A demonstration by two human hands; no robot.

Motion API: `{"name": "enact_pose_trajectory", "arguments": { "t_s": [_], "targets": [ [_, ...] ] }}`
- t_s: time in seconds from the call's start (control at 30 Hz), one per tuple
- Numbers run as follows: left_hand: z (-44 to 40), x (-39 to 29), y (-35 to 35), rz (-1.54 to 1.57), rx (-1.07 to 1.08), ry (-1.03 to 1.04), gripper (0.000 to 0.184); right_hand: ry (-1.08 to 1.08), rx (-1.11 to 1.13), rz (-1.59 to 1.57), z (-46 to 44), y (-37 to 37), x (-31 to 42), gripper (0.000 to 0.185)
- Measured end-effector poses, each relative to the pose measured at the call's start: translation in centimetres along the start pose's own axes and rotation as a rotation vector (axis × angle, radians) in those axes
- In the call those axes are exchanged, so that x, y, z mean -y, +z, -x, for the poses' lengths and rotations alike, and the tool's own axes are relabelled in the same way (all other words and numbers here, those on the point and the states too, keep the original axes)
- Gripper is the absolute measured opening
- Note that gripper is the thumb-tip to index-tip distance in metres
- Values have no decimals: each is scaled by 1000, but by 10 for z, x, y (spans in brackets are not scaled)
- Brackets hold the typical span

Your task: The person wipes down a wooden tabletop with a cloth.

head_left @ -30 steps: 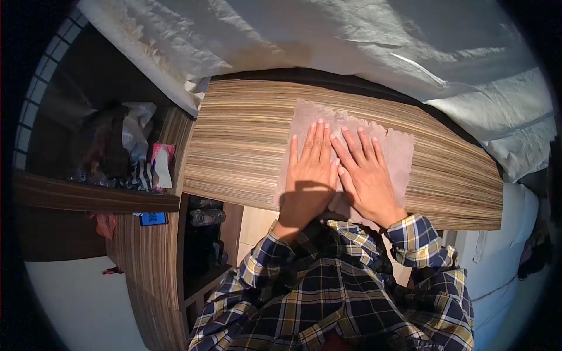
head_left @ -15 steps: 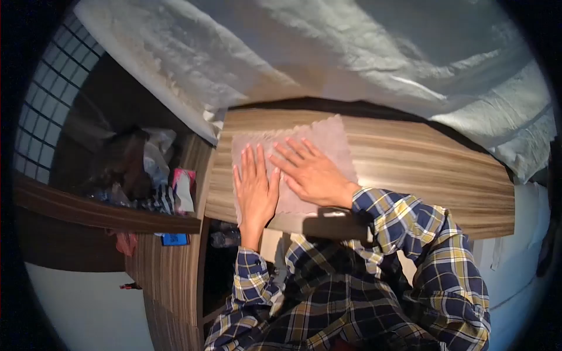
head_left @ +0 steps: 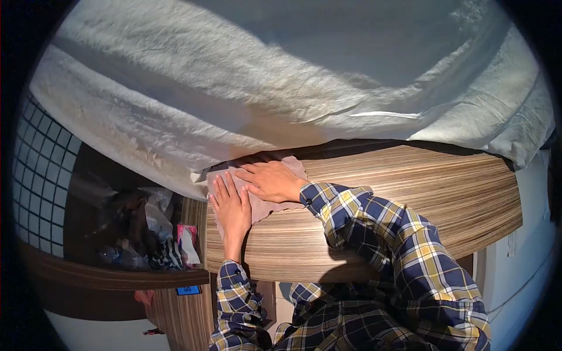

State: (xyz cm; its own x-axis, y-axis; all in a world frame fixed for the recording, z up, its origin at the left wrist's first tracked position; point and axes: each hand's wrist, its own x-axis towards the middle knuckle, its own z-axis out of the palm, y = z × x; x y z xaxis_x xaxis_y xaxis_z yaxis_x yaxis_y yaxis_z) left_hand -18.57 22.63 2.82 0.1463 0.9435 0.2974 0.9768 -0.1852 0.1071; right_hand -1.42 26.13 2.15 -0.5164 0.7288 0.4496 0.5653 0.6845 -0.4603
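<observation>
A thin pinkish cloth lies on the wood-grain tabletop, near its far left corner. My left hand rests on the cloth's left part with fingers spread, pointing away from me. My right hand is flat on the cloth too, its fingers stretched out to the left, close to the left hand's fingertips. Parts of the cloth are hidden under both hands. The cloth's far edge reaches the dark gap at the table's back.
Pale draped fabric hangs behind the table. To the left, an open compartment with a dark wooden edge holds plastic bags and a pink-and-white packet. Below it shows a blue item.
Both hands and the cloth have moved left and away across the tabletop, toward the far left corner. The right hand has turned so its fingers point left. The camera view has shifted.
</observation>
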Motion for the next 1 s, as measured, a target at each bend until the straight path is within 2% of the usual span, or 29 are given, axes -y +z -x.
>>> {"name": "enact_pose_trajectory", "arguments": {
  "t_s": [0.57, 0.73, 0.8, 0.83, 0.87, 0.93, 0.97, 1.0],
  "targets": [
    [2, -6, 3, 5, -33, 26, 59, -96, -156, 104, 2, 8, -1, 48],
    [-12, -16, 11, -8, -34, 63, 59, 145, -91, 26, 7, -9, 7, 37],
    [-18, -26, 18, -91, -1, 80, 56, 153, -120, 42, 21, -19, 0, 32],
    [-18, -34, 25, -88, -130, 146, 50, 183, -109, 41, 28, -26, -6, 29],
    [-18, -49, 20, -95, -127, 147, 50, 212, -97, 40, 36, -35, -10, 27],
    [-16, -85, 7, -63, -9, 185, 46, 265, -76, -7, 61, -58, -16, 32],
    [-13, -97, 20, -56, -169, 264, 43, 306, -30, -24, 76, -76, -15, 34],
    [-10, -117, 17, -53, -115, 287, 42, 297, -7, -9, 92, -89, -21, 36]
  ]
}}
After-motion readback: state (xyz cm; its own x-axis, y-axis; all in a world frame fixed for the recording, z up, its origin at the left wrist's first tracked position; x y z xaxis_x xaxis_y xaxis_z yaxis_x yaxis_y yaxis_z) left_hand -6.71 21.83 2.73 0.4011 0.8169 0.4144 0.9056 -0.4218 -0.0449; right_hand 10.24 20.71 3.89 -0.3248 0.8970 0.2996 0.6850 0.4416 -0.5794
